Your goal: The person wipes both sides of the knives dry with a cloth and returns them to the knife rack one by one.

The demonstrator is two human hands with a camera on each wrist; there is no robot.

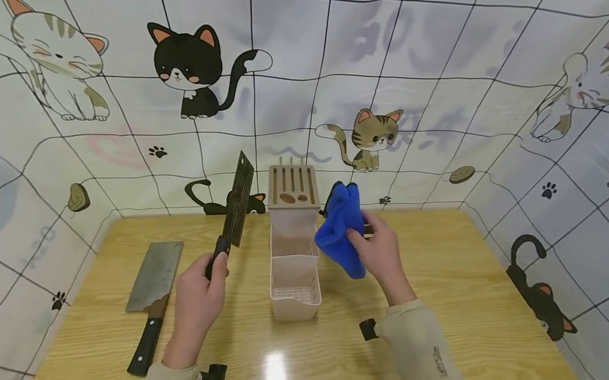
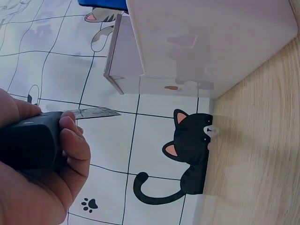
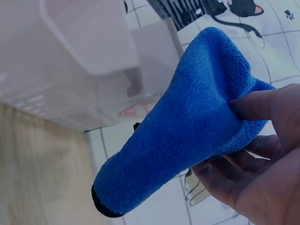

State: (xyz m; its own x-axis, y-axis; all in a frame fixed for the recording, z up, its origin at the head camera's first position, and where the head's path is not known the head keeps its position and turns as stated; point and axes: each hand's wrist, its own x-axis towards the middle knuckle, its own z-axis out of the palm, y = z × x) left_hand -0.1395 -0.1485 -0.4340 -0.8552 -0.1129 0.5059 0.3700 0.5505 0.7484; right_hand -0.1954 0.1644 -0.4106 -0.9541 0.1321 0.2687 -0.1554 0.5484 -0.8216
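Observation:
My left hand (image 1: pixel 200 299) grips the black handle (image 1: pixel 218 256) of a knife whose dark, streaked blade (image 1: pixel 240 198) points up and away. In the left wrist view the fingers curl round that handle (image 2: pixel 30 140). A blue cloth (image 1: pixel 340 233) is pinched between thumb and fingers of my right hand (image 1: pixel 381 255), bunched and hanging beside the holder. The right wrist view shows the cloth (image 3: pixel 173 126) with a dark edge at its lower end. Between both hands stands a pale pink holder (image 1: pixel 292 249) with a slotted brown top (image 1: pixel 291 186).
A cleaver (image 1: pixel 155 276) with a black handle lies on the wooden table (image 1: pixel 455 323) at the left. A cat-patterned covering (image 1: pixel 290 60) rises behind the table and at both sides. The holder stands near the back edge.

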